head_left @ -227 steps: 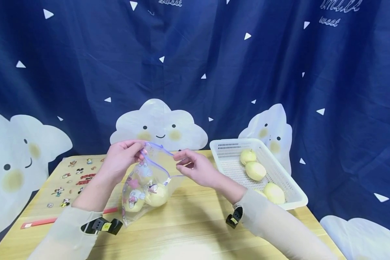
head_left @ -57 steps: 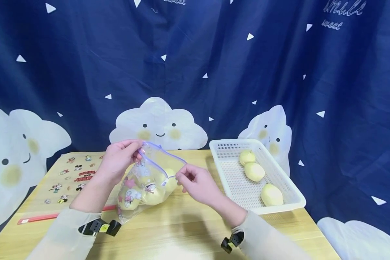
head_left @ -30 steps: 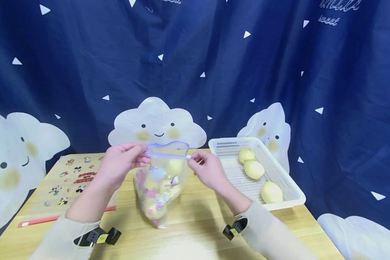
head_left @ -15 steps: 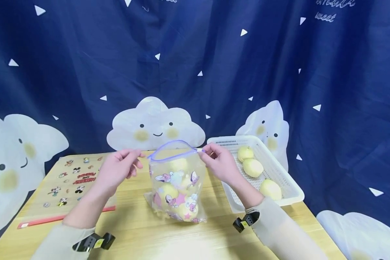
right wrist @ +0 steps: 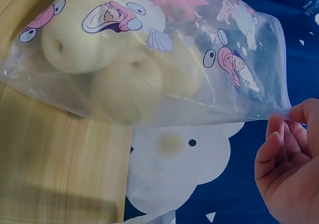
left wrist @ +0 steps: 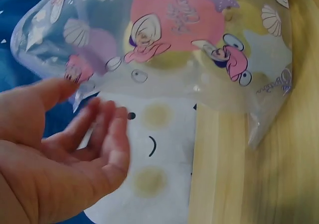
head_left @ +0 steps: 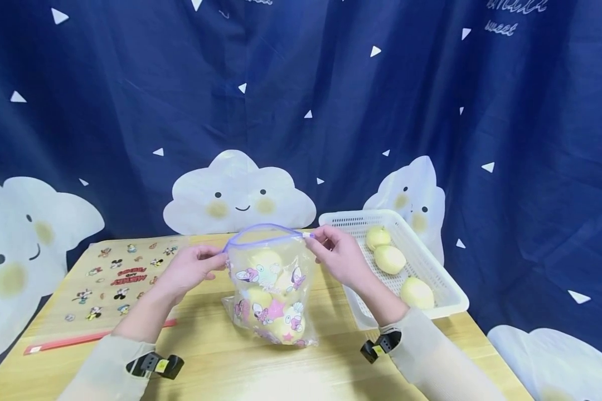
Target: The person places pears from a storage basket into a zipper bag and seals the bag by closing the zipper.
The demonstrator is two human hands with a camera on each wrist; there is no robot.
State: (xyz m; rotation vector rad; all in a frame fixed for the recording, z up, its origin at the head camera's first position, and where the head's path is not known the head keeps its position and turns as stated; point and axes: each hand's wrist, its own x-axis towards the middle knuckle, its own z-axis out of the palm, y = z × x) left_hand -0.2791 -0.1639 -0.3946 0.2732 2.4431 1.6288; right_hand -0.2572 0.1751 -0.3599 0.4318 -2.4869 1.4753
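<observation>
A clear zip bag (head_left: 266, 287) with pink and purple sea-creature prints stands on the table, several pale yellow pears (right wrist: 82, 47) inside. Its purple-edged mouth gapes. At the mouth's left corner, my left hand (head_left: 193, 270) pinches the bag's edge between thumb and index finger; in the left wrist view the index finger is hidden behind the thumb, the others loosely bent. My right hand (head_left: 343, 256) pinches the opposite corner by the white slider (head_left: 307, 234). The right wrist view shows that thumb and index finger closed on the bag's corner.
To the right, a white perforated basket (head_left: 454, 298) holds three pears (head_left: 417, 292). On the left lies a flat cartoon-printed sheet or bag (head_left: 105, 284) with a red strip (head_left: 70, 341) at its front edge. A blue curtain (head_left: 281, 83) hangs behind the wooden table (head_left: 221, 367).
The bag has moved right and turned broadside, held at both top corners. My left hand was apart from it half a second ago. One pear fewer shows in the basket than at first.
</observation>
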